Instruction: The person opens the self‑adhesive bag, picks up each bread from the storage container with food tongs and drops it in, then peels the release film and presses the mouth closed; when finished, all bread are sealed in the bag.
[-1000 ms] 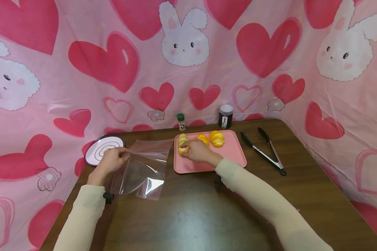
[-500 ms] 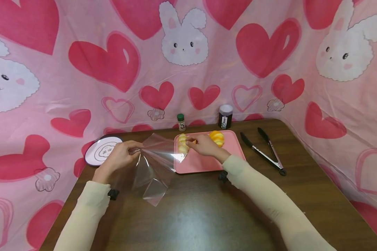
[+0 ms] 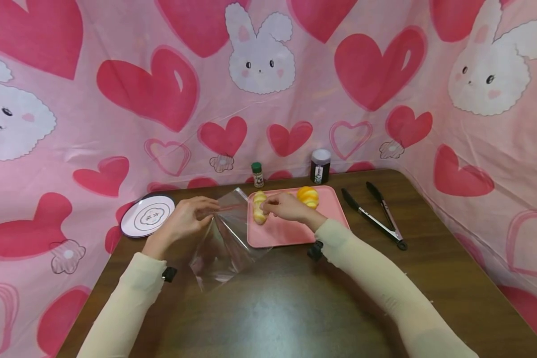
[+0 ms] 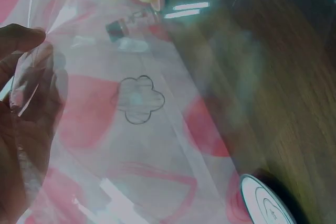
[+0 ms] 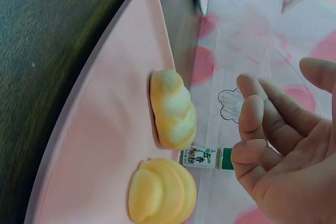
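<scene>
My left hand (image 3: 190, 219) pinches the top of a clear plastic bag (image 3: 225, 238), which hangs down over the table and overlaps the left edge of the pink tray (image 3: 290, 237). In the left wrist view the thumb and fingers grip the bag's film (image 4: 131, 145). On the tray lie a long, segmented bread roll (image 3: 260, 215) and a round, ridged yellow bun (image 3: 308, 194). My right hand (image 3: 290, 208) hovers over the tray beside the roll and hides another bun, seen in the right wrist view as a yellow bun (image 5: 163, 191). Its loosely curled fingers (image 5: 251, 116) hold nothing.
Left of the bag lies a white plate (image 3: 136, 219). Behind the tray stand a green-capped seasoning bottle (image 3: 258, 176) and a dark jar with a pale lid (image 3: 320, 168). Tongs (image 3: 380, 222) lie to the tray's right. A patterned cloth (image 3: 259, 119) hangs behind the wooden table (image 3: 286, 303).
My left hand has moved right with the bag, bringing it against the tray's left edge. My right hand has drawn slightly up and right, off the long roll.
</scene>
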Demonstrator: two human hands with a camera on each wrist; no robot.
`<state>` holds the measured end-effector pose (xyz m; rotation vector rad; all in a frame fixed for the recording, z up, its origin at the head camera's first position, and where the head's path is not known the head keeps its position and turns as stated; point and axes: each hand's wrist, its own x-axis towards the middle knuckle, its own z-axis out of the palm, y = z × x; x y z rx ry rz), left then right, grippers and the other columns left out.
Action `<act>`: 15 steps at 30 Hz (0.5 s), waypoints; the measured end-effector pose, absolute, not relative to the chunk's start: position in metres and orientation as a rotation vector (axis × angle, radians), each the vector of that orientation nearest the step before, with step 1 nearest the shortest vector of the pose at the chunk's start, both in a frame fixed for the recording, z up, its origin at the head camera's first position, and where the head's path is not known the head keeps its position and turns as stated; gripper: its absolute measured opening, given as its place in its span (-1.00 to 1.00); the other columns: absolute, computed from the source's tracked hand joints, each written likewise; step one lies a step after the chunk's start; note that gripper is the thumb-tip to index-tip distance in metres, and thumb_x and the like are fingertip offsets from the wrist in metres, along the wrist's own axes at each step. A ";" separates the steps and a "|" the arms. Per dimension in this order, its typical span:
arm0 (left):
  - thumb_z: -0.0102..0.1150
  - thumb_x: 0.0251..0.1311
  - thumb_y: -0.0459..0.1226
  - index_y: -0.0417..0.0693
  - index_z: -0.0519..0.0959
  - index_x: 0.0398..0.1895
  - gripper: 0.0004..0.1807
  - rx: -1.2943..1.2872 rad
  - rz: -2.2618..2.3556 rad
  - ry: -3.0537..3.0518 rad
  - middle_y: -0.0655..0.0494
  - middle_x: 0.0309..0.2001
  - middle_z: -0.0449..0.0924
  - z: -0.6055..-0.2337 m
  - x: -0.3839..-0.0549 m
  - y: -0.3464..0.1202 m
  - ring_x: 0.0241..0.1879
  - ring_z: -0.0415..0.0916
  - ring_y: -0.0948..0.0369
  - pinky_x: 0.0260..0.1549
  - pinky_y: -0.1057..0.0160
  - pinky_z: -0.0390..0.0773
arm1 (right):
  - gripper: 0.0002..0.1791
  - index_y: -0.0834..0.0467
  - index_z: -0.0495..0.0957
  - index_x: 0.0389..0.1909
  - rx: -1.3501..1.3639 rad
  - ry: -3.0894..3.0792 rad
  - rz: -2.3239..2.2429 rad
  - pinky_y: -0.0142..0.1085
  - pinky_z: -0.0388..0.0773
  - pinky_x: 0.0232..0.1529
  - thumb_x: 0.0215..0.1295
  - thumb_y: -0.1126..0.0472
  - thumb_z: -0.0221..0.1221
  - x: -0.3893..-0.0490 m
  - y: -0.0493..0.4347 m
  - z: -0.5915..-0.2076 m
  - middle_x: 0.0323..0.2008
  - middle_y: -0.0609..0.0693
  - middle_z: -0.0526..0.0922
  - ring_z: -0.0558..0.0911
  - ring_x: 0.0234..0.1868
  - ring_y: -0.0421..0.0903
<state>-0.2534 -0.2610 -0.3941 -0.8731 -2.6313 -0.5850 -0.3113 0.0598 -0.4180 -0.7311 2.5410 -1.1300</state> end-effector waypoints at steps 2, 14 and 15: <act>0.29 0.10 -0.38 0.02 0.75 -0.08 -0.70 -0.898 -0.581 -2.622 0.10 0.02 0.72 -0.394 -0.254 -0.259 0.04 0.65 0.10 -0.03 0.04 0.62 | -0.61 0.02 0.66 0.09 -0.702 2.521 -1.139 -0.23 0.62 -0.03 0.45 -0.09 0.08 -0.311 0.058 -0.418 -0.10 -0.05 0.73 0.66 -0.09 0.00; 0.34 0.06 -0.42 0.00 0.76 -0.12 -0.71 -0.952 -0.575 -2.641 0.08 0.06 0.70 -0.392 -0.254 -0.253 0.08 0.63 0.08 -0.07 0.05 0.65 | -0.72 0.04 0.72 -0.09 -0.668 2.473 -1.190 -0.29 0.55 -0.12 0.40 -0.02 0.17 -0.309 0.055 -0.415 -0.29 -0.07 0.71 0.55 -0.20 -0.06; 0.33 0.06 -0.42 -0.01 0.76 -0.11 -0.70 -0.950 -0.568 -2.648 0.07 0.06 0.70 -0.393 -0.254 -0.252 0.10 0.62 0.07 -0.05 0.04 0.64 | -0.73 0.02 0.72 -0.11 -0.662 2.473 -1.192 -0.28 0.55 -0.11 0.40 -0.02 0.17 -0.308 0.054 -0.414 -0.30 -0.07 0.72 0.56 -0.19 -0.06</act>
